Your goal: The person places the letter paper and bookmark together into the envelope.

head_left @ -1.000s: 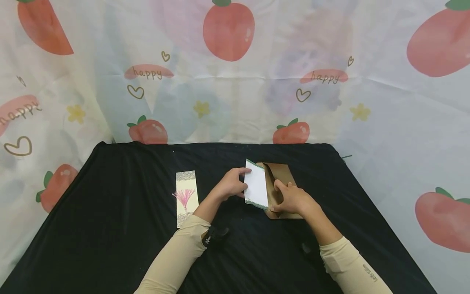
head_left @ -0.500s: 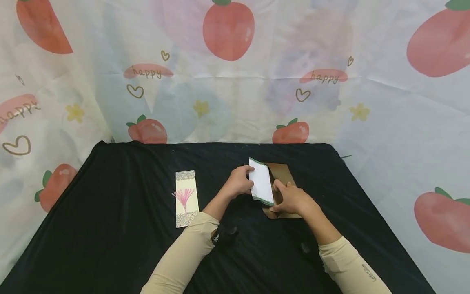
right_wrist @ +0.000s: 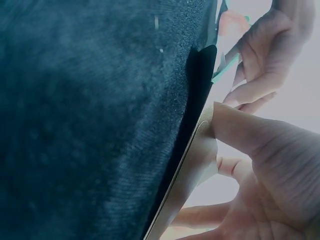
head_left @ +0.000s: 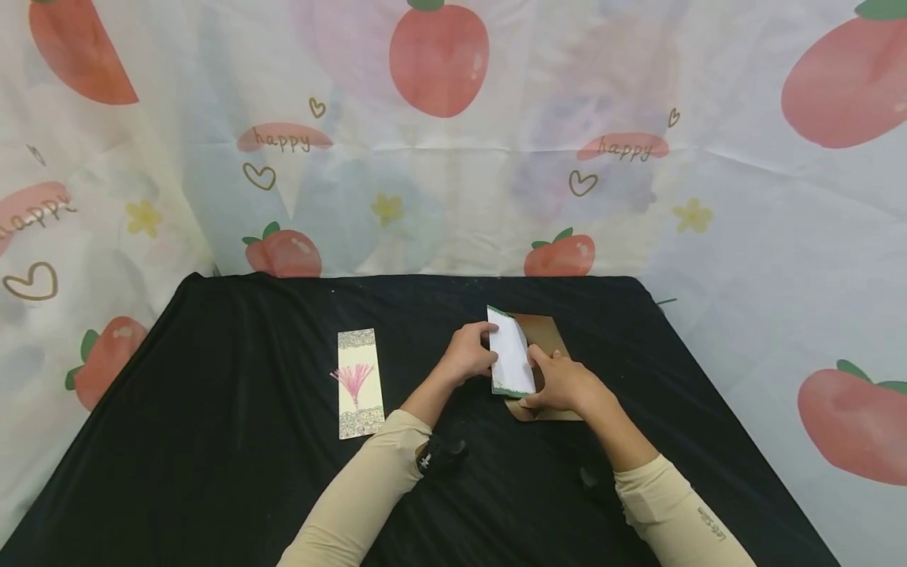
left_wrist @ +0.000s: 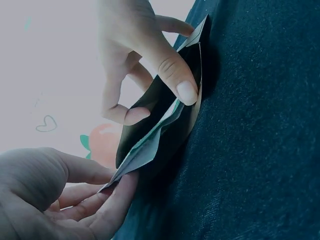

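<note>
My left hand [head_left: 471,353] pinches the left edge of a white paper [head_left: 507,358] with a green patterned border, thumb on the near face. In the left wrist view the paper [left_wrist: 142,147] looks folded, and its far edge reaches inside the spread mouth of a brown paper envelope [head_left: 549,329]. My right hand [head_left: 565,382] grips the envelope at its mouth, the thumb at the lower part of the opening and the other fingers farther up. The envelope [right_wrist: 192,172] shows tilted close over the black cloth in the right wrist view. Its inside is mostly hidden by the paper and right hand.
A cream card [head_left: 350,421] with lace-patterned ends and a pink tassel [head_left: 353,379] lies left of my left forearm. Black cloth [head_left: 234,441] covers the table. Behind it hangs a peach-printed curtain [head_left: 439,197].
My left hand has moved right with the white paper, whose right edge now overlaps the envelope more and bows slightly. My right hand has stayed nearly still on the envelope.
</note>
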{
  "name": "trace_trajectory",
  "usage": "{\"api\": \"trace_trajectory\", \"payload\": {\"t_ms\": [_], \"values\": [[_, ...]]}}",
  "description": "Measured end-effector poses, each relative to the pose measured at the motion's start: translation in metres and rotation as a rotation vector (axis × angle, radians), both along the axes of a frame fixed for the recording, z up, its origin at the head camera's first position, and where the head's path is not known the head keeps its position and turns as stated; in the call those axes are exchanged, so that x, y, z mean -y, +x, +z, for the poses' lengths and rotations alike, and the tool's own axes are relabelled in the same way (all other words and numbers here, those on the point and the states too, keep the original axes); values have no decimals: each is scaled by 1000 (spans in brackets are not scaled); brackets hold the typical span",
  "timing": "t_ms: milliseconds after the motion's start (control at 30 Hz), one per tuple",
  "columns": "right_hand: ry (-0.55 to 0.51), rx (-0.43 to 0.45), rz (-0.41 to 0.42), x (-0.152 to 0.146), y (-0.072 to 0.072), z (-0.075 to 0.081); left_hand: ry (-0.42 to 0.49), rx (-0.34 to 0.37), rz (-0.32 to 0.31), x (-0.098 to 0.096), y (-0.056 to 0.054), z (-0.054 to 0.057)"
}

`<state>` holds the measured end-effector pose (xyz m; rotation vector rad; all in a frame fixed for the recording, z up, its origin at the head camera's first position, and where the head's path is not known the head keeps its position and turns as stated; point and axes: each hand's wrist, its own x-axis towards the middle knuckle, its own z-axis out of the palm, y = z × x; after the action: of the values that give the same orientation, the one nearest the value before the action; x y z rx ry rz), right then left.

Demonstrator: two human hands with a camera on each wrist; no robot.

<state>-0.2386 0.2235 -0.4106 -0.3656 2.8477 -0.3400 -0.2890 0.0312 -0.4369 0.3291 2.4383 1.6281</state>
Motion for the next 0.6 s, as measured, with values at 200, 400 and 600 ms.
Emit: {"api": "trace_trajectory", "payload": {"t_ms": [200, 400, 600], "values": [[4, 2, 3, -1, -1, -2, 59, 78, -6, 2, -2, 0], [7, -4, 17, -2, -3, -1, 104, 108, -10, 3, -5, -1], [2, 2, 11, -2, -2, -2, 128, 89, -15, -2, -5, -5]]}}
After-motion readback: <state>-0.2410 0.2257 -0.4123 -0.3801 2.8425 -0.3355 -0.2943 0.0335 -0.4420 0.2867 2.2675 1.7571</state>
